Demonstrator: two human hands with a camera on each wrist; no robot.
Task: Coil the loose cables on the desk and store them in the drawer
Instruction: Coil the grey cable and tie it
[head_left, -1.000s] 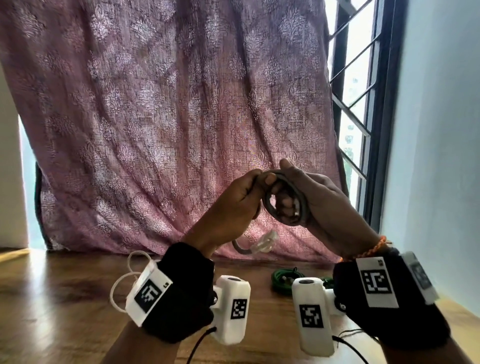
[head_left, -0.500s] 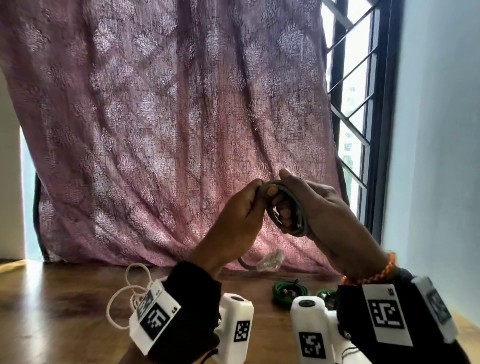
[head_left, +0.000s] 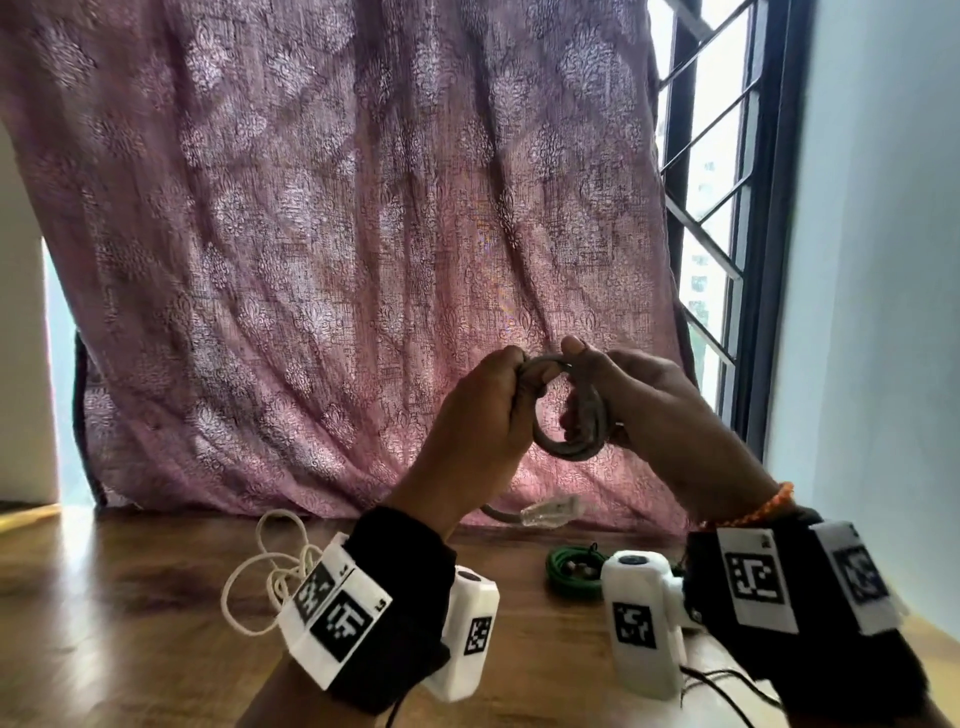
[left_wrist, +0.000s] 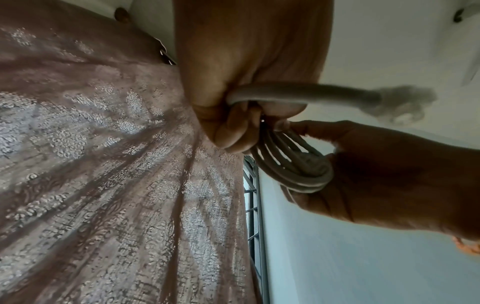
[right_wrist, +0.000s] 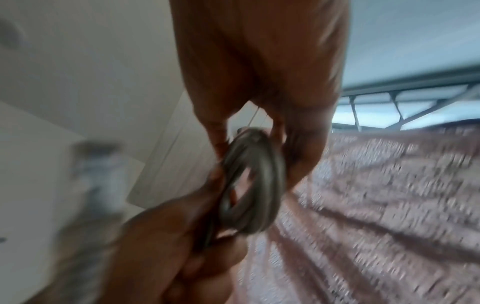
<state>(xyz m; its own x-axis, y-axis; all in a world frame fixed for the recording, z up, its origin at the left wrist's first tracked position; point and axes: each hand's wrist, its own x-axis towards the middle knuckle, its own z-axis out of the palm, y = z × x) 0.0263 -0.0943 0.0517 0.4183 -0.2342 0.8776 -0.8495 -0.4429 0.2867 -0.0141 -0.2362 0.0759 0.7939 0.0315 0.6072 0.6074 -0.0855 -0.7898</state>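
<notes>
Both hands, left (head_left: 485, 410) and right (head_left: 641, 405), clamp the grey coil (head_left: 571, 415) held above the tabletop (head_left: 130, 597). Risk: the free plug end (head_left: 550, 517) dangles; loosened fingers would let the loops spring apart.

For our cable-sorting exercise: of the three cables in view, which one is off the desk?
The grey cable, gripped as a coil by both hands; the white cable and green cable lie on the desk.

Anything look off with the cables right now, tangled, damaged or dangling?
Nothing damaged. The grey cable coil is held by both the left hand and right hand, its clear-plug tail still hanging free. On the wooden desk, the thin white cord lies loose; the green cable looks bundled.
</notes>
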